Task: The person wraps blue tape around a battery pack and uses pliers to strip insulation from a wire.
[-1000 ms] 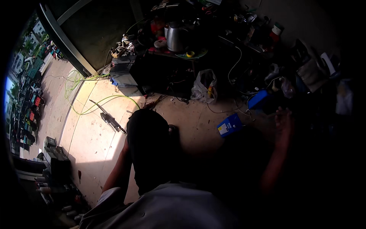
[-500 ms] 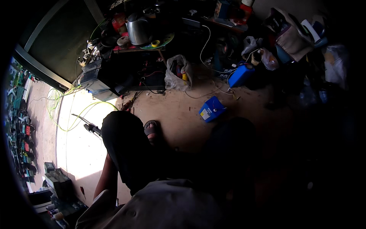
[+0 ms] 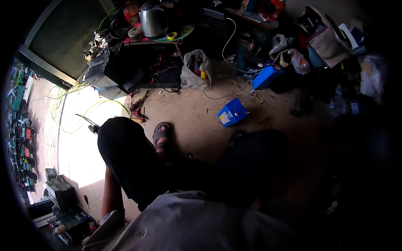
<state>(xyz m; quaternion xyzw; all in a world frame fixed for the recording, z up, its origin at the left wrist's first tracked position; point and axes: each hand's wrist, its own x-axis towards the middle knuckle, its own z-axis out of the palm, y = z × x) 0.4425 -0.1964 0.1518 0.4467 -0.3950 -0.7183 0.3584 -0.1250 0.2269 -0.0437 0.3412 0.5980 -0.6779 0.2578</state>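
Observation:
My left forearm (image 3: 112,194) comes up beside my left knee, and the hand at its end is hidden behind the dark trouser leg (image 3: 125,146). My right hand does not show; that side lies in deep shadow. On the floor beyond my knees rests a blue wrapped block (image 3: 231,113), which looks like a battery pack, with a pale label and short wires on top. Farther off and to the right, a second blue block (image 3: 267,78) leans among cables. Neither hand can be seen touching anything.
Red-handled tools (image 3: 137,109) lie near my sandalled left foot (image 3: 161,134). A plastic bag (image 3: 196,70) stands beside a low shelf carrying a steel kettle (image 3: 153,20). Yellow-green cable (image 3: 90,113) loops across the sunlit doorway floor. Dark box-shaped batteries (image 3: 60,190) sit at lower left.
The view has shifted slightly, and my left knee sits farther left in it. More of the red-handled tools and my left sandal now show. The blue blocks stay on the floor.

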